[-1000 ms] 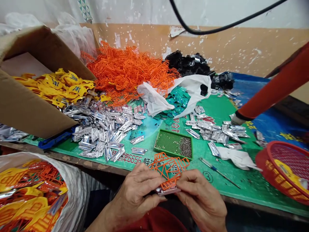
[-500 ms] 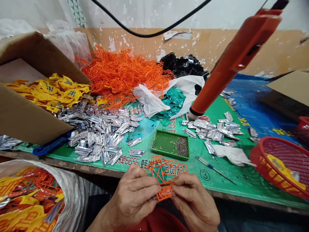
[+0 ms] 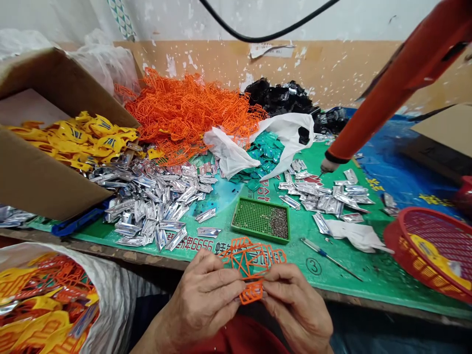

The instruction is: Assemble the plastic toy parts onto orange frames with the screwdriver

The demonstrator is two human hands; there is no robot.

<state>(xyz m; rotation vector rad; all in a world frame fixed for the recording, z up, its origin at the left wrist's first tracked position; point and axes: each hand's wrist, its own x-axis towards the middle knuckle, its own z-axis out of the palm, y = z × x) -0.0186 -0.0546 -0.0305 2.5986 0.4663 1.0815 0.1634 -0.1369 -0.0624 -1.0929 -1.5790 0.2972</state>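
Both my hands hold an orange plastic lattice piece (image 3: 251,265) just in front of the table's near edge. My left hand (image 3: 206,300) pinches its lower left side with the fingers curled. My right hand (image 3: 295,305) grips its lower right side, thumb on top. Beyond the piece sits a small green tray (image 3: 254,219) with tiny metal screws heaped in its right end. A slim screwdriver (image 3: 328,258) lies to the right of the tray on the green mat (image 3: 332,275).
Silver foil parts (image 3: 158,201) are strewn left and right of the tray. Behind are an orange lattice heap (image 3: 191,113), black parts (image 3: 280,98), a white bag of teal pieces (image 3: 269,147). A cardboard box of yellow parts (image 3: 73,132) stands left, a red basket (image 3: 431,250) right. An orange hanging power screwdriver (image 3: 391,83) swings at upper right.
The silver piece under the lattice a second ago is no longer visible. The hanging orange tool swung left, then back to the right. My hands stay on the lattice piece.
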